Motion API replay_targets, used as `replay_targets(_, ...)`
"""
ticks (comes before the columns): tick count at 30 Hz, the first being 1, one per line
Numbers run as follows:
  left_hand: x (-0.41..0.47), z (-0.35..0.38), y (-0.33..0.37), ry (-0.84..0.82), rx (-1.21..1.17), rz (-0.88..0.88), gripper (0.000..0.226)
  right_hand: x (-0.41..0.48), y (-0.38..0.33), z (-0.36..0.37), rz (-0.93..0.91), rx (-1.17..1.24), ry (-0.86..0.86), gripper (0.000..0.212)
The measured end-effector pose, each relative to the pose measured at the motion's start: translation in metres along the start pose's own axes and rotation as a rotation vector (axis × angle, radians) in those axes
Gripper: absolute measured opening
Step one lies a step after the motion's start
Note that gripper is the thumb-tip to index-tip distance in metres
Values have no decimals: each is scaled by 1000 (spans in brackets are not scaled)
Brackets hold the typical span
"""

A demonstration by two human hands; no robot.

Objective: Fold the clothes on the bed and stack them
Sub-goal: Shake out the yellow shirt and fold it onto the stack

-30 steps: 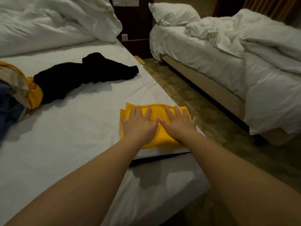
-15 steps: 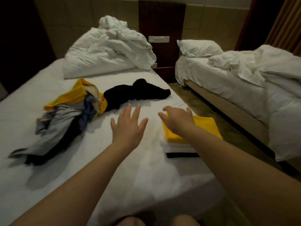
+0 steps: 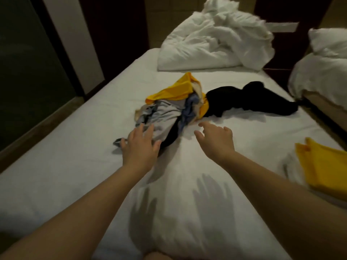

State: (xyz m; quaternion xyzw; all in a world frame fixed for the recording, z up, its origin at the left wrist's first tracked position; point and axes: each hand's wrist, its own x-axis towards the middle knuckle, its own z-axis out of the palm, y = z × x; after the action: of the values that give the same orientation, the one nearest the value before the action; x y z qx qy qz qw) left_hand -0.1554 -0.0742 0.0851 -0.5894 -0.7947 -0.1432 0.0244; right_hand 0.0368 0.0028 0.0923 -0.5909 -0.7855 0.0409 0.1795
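The loose pile of clothes [image 3: 169, 111] lies in the middle of the bed [image 3: 75, 156], a yellow garment [image 3: 174, 89] on top and a grey garment [image 3: 161, 119] trailing toward the camera; a black garment [image 3: 249, 98] sprawls just beside it on the right; 1 folded yellow garment [image 3: 324, 166] sits near the bed's right edge, well apart from the pile. The left hand [image 3: 139, 147] is spread flat, fingers straight, over the grey garment's near end; contact is unclear. The right hand [image 3: 216, 141] hangs over the sheet near the pile, fingers loosely curled, holding nothing. A crumpled white duvet [image 3: 212, 40] fills the bed's far end; a 2nd bed [image 3: 323, 76] stands at right.
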Motion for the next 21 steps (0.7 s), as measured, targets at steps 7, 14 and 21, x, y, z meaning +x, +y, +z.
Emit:
replay_targets(7, 37, 43, -34, -34, -32, -9, 57, 32, -51, 66, -92, 170, 72, 39)
replay_targets(14, 37, 51, -36, -7, -255, 97, 43, 39, -69, 80, -17, 449, -98, 34)
replay_targets(21, 34, 0, -18, 18, -300, 228, 28, 57, -92, 7, 61, 763, -2, 32)
